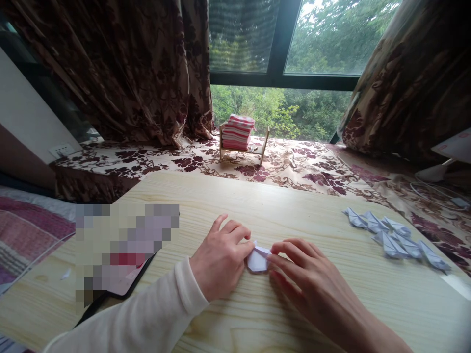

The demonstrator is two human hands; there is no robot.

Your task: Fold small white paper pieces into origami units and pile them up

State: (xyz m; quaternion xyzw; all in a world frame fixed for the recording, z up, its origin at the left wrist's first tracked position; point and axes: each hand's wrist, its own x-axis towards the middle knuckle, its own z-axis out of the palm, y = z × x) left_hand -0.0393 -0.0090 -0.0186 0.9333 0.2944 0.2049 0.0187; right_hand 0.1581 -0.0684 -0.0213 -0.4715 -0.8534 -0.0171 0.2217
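A small piece of folded white paper lies on the wooden table, between my two hands. My left hand grips its left edge, with the thumb hidden and the fingers curled. From the other side, my right hand pinches the right edge with its fingertips. One flap along the top of the paper stands a little raised. Off to the right sit several folded white paper pieces with pointed ends, grouped close together.
A tablet-like device, partly blurred out, lies on the table's left. A white strip of paper is near the right edge. Beyond the table, a small wooden rack holds folded striped cloths. A lamp stands at the far right.
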